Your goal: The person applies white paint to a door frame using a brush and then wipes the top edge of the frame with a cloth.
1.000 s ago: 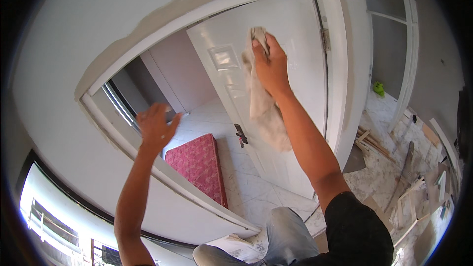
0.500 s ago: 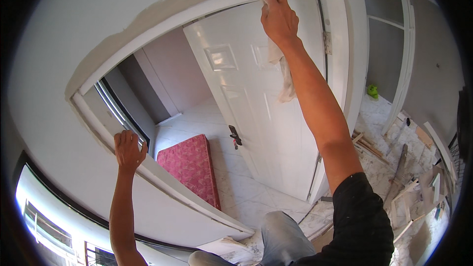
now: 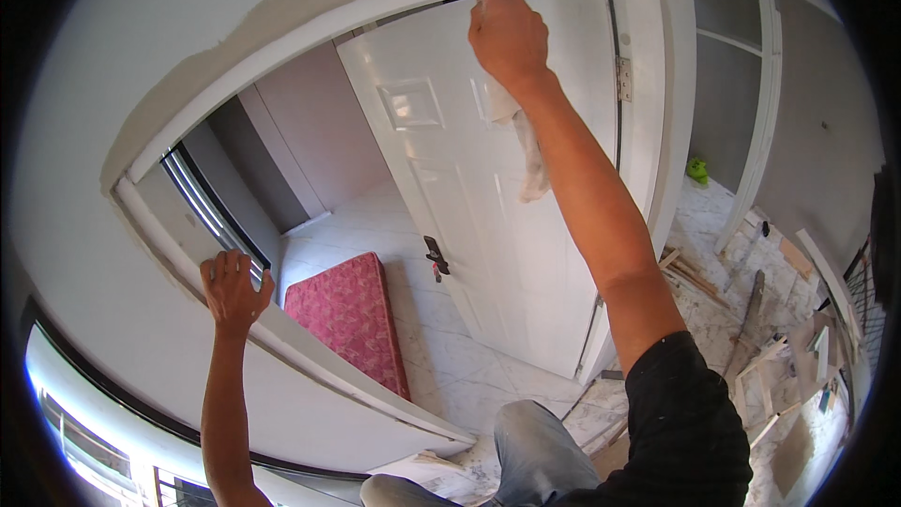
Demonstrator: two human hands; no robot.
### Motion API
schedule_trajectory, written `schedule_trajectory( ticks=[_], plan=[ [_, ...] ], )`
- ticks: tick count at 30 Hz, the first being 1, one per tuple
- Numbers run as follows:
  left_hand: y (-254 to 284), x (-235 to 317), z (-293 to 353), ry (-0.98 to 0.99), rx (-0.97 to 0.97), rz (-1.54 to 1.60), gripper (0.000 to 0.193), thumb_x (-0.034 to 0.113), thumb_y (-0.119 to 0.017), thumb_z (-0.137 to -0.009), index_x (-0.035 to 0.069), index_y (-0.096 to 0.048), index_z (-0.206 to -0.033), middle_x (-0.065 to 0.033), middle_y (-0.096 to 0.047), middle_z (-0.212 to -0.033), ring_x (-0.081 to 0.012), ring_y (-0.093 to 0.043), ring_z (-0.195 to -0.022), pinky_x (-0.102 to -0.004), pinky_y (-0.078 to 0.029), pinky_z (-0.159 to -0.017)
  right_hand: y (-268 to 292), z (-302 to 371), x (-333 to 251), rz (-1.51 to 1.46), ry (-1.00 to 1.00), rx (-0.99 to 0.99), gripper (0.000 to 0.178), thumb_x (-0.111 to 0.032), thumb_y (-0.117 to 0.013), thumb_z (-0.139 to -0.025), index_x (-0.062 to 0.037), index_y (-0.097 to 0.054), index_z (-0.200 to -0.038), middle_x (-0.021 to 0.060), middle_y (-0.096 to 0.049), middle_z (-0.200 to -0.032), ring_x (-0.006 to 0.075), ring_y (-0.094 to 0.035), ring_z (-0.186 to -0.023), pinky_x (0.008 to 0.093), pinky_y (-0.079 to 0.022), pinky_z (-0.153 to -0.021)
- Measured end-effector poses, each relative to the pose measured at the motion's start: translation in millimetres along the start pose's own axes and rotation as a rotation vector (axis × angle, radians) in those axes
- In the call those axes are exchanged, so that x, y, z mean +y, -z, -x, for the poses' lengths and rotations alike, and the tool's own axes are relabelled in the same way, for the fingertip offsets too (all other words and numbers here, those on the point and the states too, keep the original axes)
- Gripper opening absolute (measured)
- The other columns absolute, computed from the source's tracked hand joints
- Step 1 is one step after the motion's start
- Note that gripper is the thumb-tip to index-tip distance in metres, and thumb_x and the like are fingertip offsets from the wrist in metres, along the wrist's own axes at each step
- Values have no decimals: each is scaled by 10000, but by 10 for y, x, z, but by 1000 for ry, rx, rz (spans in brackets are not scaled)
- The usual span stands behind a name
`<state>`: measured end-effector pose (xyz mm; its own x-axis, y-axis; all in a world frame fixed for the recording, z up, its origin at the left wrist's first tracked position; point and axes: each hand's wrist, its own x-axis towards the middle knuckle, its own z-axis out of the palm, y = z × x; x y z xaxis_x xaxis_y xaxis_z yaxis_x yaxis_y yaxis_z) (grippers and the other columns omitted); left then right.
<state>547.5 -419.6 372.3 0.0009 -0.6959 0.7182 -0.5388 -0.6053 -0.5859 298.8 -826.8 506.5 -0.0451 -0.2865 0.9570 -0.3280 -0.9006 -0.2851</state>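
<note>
My right hand [image 3: 510, 38] is raised to the head piece of a white door frame [image 3: 375, 11]. It grips a pale, thin cloth [image 3: 532, 164], pressing one part against the frame's upper edge while the loose end hangs down behind my wrist. At the left, my left hand [image 3: 233, 293] holds the side jamb, its fingers curled over the edge. Beyond the frame, a white panelled door [image 3: 488, 263] stands ajar, with a black handle [image 3: 435, 255] and a hinge [image 3: 624, 80] on its right side.
Grey-beige filler [image 3: 282, 11] borders the frame on the wall. Inside the room, a pink patterned mattress [image 3: 343, 319] lies on the marbled floor. Wood offcuts [image 3: 694, 277] and other debris litter the floor at right, with a bright green bag [image 3: 696, 170] farther back.
My right hand has slid a little left along the top of the frame with the cloth. My left hand keeps its hold on the jamb. The view has shifted slightly.
</note>
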Motion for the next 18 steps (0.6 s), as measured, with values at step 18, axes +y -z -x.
schedule_trajectory(
  ticks=[18],
  plan=[
    [-13, 18, 10, 44, -37, 20, 296, 304, -689, -755, 27, -654, -853, -121, -613, -947, -257, -560, -956, -416, -382, -902, 48, -31, 55, 38, 38, 12, 462, -161, -581, -875, -101, -467, -1319, 134, -606, -1108, 404, -676, -825, 526, -549, -704]
  ],
)
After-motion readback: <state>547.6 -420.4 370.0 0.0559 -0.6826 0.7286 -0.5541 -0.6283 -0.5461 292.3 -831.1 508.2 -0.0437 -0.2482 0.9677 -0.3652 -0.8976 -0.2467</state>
